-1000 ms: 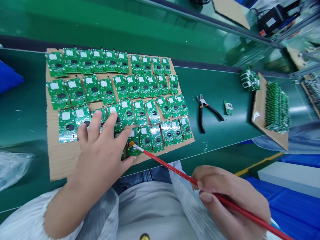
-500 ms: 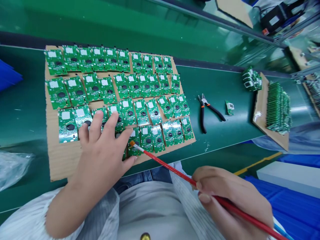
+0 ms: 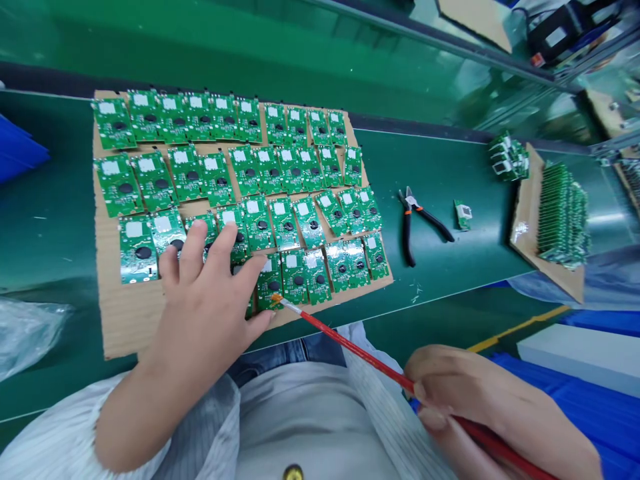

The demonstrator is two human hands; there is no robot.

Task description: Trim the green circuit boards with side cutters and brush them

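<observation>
Rows of green circuit boards (image 3: 261, 225), each with a white patch and a black round blob, lie on a cardboard sheet (image 3: 127, 320). My left hand (image 3: 207, 287) rests over the lower rows with its fingers spread, hiding parts of some boards. My right hand (image 3: 493, 407) pinches the handle of a red paintbrush (image 3: 345, 341). Its bristle tip is at the lower part of a circuit board (image 3: 271, 277) in the nearest row, just right of my left thumb; whether it touches is hard to tell.
Black-handled cutting pliers (image 3: 409, 233) and a small board (image 3: 463, 215) lie right of the cardboard. Farther right, upright boards (image 3: 563, 213) stand packed on another cardboard piece (image 3: 523, 220), near a board pile (image 3: 509, 158). Clear plastic (image 3: 30, 333) lies at left.
The paintbrush tip has moved slightly right and toward me, down the board. My right hand has shifted right and down with it. My left hand stays in place.
</observation>
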